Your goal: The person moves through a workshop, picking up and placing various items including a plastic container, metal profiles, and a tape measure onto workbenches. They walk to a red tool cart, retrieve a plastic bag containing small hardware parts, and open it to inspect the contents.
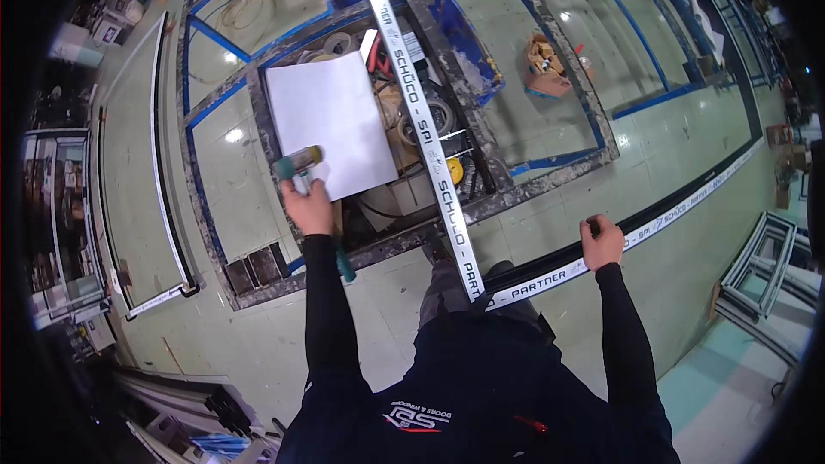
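Observation:
My left hand (308, 206) is wrapped round a mallet just below its head. The mallet (299, 161) has a green end and a yellowish end, and its green handle slants down past my wrist. It is over a white sheet of paper (331, 116) on the workbench. My right hand (603, 242) is closed, thumb and fingertips together, at the near bar of a black frame (550, 285) with white printed film. Whatever is in those fingers, if anything, is too small to tell. The frame's corner (483, 297) is right before my body, and its other bar (421, 120) crosses the bench.
The bench (584, 170) has blue legs and an open middle tray with tape rolls (438, 118) and tools. A blue bin (468, 56) and an orange-brown container of small blocks (547, 69) are beyond. Another long frame (161, 155) is at left, smaller frames (760, 262) at right.

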Demonstrator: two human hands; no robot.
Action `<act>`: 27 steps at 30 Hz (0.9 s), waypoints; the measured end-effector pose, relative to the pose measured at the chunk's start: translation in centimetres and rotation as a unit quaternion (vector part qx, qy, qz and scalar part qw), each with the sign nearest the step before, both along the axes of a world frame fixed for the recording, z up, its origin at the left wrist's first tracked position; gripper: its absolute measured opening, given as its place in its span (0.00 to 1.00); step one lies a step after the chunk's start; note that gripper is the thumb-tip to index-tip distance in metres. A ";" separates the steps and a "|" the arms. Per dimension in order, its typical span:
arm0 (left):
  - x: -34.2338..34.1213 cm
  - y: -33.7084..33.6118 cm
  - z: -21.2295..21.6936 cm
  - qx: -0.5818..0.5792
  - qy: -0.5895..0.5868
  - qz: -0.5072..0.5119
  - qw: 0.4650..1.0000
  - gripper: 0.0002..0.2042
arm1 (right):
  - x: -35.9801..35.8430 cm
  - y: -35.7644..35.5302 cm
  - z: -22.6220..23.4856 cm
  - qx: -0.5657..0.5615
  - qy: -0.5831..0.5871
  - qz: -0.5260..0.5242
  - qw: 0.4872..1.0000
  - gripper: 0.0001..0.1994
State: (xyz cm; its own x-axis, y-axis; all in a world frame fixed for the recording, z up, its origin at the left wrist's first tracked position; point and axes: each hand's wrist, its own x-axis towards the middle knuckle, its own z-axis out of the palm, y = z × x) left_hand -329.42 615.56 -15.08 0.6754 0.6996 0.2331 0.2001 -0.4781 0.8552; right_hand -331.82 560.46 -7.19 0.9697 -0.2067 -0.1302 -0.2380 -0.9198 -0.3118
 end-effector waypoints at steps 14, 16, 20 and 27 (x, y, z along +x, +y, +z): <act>-3.4 -9.0 -8.7 0.119 0.210 -0.163 0.957 0.32 | -0.9 -1.3 0.9 0.018 -0.036 0.011 0.999 0.13; -8.5 -10.4 -8.2 0.146 0.211 -0.183 0.949 0.30 | -0.7 -1.6 0.5 0.019 -0.037 0.030 0.999 0.14; -15.8 -15.7 -3.4 0.225 0.178 -0.177 0.941 0.26 | -0.8 -2.8 -0.3 0.021 -0.046 0.006 0.999 0.16; -36.6 -12.8 -4.2 -0.058 0.239 -0.046 0.968 0.09 | -0.5 -2.8 -2.0 0.058 -0.097 0.066 0.991 0.17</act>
State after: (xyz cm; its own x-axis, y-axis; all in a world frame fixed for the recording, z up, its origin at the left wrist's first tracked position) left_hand -366.00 602.76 -19.28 0.7477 0.6337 -0.1984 0.5476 -0.4196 0.7239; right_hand -332.37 557.62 -9.17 0.9964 -0.0716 0.0454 -0.0440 -0.8944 -0.4452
